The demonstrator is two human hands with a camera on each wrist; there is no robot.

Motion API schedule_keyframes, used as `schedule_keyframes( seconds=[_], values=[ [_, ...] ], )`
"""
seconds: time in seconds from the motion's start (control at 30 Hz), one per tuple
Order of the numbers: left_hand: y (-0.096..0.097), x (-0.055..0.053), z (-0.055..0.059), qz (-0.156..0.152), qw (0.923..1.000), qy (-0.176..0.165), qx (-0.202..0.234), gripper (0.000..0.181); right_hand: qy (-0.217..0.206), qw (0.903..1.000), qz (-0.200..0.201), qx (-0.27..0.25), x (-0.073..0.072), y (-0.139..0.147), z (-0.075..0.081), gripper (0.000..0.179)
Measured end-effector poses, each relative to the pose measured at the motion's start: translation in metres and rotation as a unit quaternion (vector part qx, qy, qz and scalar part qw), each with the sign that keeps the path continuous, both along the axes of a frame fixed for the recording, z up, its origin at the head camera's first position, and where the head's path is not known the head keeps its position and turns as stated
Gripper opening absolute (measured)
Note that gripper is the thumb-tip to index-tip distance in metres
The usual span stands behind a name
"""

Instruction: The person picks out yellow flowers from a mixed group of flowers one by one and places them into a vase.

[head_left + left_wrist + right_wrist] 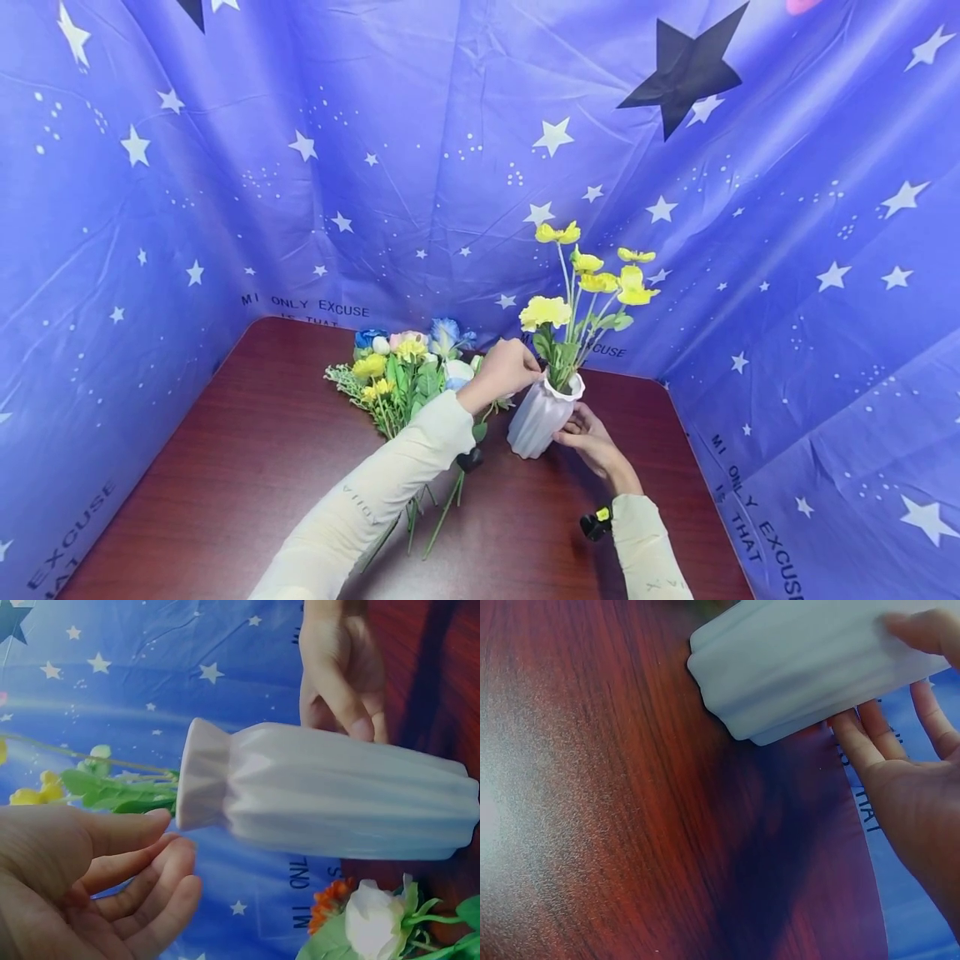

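A white fluted vase [542, 417] stands on the table, with yellow flowers [598, 282] and green leaves rising from its scalloped mouth. My right hand [596, 446] holds the vase low on its right side; in the right wrist view, the thumb [915, 630] lies on one face and the fingers reach behind. At the rim is my left hand [506, 371], its fingers loosely bent. The left wrist view shows the left fingertips [176, 847] beside the vase mouth and leaves, with nothing visible between thumb and fingers. Whether they touch the rim, I cannot tell.
Left of the vase lies a pile of artificial flowers [408, 375] in yellow, blue, pink and white, its green stems [442, 517] pointing toward the table's front. A starry blue cloth [420, 167] encloses the brown table [247, 450] at the back and sides.
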State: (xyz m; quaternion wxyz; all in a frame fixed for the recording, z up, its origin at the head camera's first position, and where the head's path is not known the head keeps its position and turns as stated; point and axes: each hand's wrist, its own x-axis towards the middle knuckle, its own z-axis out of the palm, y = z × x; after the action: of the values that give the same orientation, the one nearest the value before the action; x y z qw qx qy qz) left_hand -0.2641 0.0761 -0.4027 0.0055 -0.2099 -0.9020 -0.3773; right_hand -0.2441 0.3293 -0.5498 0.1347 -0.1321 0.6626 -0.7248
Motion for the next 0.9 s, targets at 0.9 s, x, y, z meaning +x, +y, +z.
schedule_keyframes(
  seconds=[0.9],
  values=[
    [-0.103,-0.019,0.009,0.025,0.9771,-0.211,-0.014,0.024,0.009,0.9999,0.011,0.0,0.001,-0.001,0.004,0.053]
  ],
)
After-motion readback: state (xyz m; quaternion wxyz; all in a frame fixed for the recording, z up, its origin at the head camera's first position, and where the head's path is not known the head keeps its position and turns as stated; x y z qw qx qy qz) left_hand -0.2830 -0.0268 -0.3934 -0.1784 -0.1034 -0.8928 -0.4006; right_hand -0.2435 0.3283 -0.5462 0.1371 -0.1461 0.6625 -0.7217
